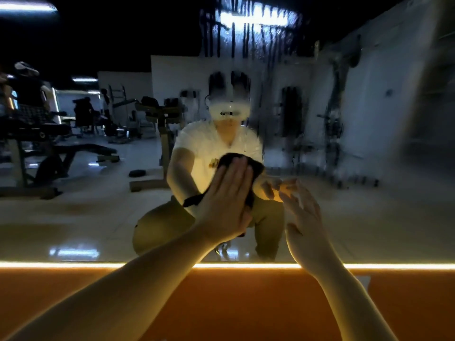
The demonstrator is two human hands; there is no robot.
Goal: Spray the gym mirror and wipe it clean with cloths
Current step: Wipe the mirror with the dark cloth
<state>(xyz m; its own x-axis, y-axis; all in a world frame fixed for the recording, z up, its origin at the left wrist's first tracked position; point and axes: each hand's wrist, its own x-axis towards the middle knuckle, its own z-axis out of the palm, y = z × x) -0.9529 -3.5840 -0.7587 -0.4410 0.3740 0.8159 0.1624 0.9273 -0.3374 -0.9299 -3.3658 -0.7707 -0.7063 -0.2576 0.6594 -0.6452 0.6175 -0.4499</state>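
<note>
The scene is dimly lit, and the upper part is lost in near black. A warm orange glow is cast by a light strip (73, 265) along the lower edge of the mirror (369, 205), and the forearms (123, 291) are tinted yellow by it. Cold white glare is given off by reflected ceiling tubes (253, 17), smeared by wet streaks. A bright patch is mirrored on the glossy floor (73, 252). The right hand (305, 217) is softened by blur. Straight lines are bent near the edges by the wide lens.

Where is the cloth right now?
Head view, centre: the dark cloth is pressed against the mirror under the left hand, with the right hand beside it.
</note>
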